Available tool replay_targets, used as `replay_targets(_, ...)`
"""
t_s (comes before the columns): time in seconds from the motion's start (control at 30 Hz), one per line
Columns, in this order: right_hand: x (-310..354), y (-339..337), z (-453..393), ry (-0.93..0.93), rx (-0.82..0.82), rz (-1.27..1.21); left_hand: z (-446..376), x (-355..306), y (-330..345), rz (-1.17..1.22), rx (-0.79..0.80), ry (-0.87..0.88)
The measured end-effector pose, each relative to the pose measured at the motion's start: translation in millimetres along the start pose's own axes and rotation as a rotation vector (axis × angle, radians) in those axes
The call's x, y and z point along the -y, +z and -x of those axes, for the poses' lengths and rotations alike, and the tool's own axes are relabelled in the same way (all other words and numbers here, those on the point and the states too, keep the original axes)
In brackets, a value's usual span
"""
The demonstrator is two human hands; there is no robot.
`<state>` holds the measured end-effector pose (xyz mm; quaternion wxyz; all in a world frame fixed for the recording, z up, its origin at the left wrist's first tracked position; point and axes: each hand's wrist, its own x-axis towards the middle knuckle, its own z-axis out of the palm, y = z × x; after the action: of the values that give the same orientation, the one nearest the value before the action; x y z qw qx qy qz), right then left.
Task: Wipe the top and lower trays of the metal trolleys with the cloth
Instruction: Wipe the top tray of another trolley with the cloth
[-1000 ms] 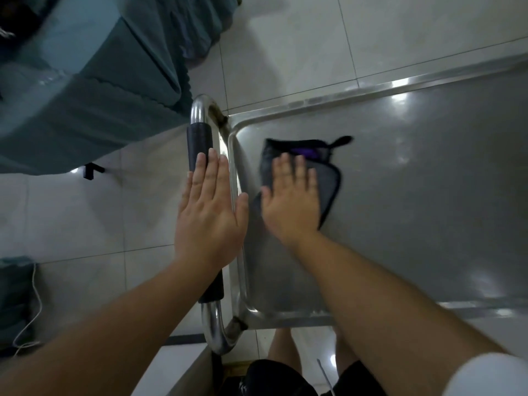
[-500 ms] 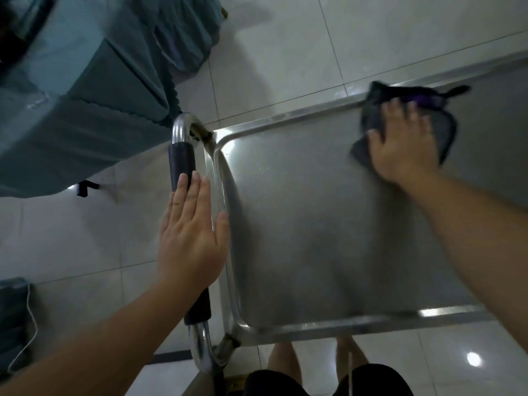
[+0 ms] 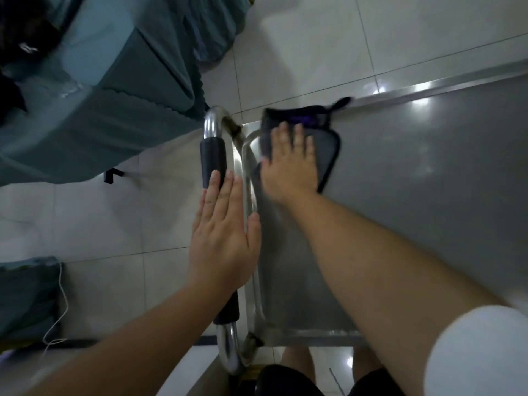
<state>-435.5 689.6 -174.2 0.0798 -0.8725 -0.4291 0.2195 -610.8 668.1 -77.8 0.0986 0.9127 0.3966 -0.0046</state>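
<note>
A steel trolley's top tray (image 3: 414, 195) fills the right half of the head view, its raised rim running along the far edge. A folded dark grey cloth (image 3: 328, 147) with a purple patch and a black loop lies in the tray's far left corner. My right hand (image 3: 291, 164) presses flat on the cloth, fingers spread. My left hand (image 3: 225, 238) rests flat, fingers straight, on the black grip of the chrome push handle (image 3: 213, 155) at the tray's left end.
A bed or table draped in teal fabric (image 3: 85, 95) stands close to the handle at upper left. A second teal item with a white cord (image 3: 28, 298) sits on the pale tiled floor at lower left. My legs show below the tray.
My right hand has swept the cloth from the tray's far middle back left into the far corner by the handle. The left hand has stayed on the handle.
</note>
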Motion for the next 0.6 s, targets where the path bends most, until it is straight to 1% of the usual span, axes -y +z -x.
replay_targets(0.03,22,9,10,-0.131,0.062,0.027,0,0,0,-0.002,-0.003,0.007)
replay_targets(0.07,35,14,16,-0.22,0.117,0.035,0,1,0,0.001,0.0,0.011)
replay_targets(0.1,38,16,19,-0.268,0.15,0.034,0,1,0,0.008,0.005,0.011)
replay_targets(0.13,36,16,20,-0.298,0.149,0.034,0,0,0,0.015,0.008,0.008)
replay_targets(0.23,1,13,18,-0.363,0.063,0.098,0,-1,-1,0.011,-0.003,0.007)
replay_targets(0.33,-51,4,18,-0.293,0.009,0.12,-1,0,-2,0.036,-0.009,-0.007)
replay_targets(0.43,-108,-8,22,-0.131,-0.079,0.112,-1,-2,-3,0.046,-0.013,-0.029)
replay_targets(0.5,-143,-17,28,-0.019,-0.067,0.105,-2,-4,-5,0.044,-0.01,-0.041)
replay_targets(0.53,-155,-21,34,0.001,-0.05,0.1,-3,-4,-5,0.048,-0.003,-0.044)
replay_targets(0.6,-169,-24,49,-0.026,-0.033,0.105,-3,-4,-6,0.071,0.004,-0.05)
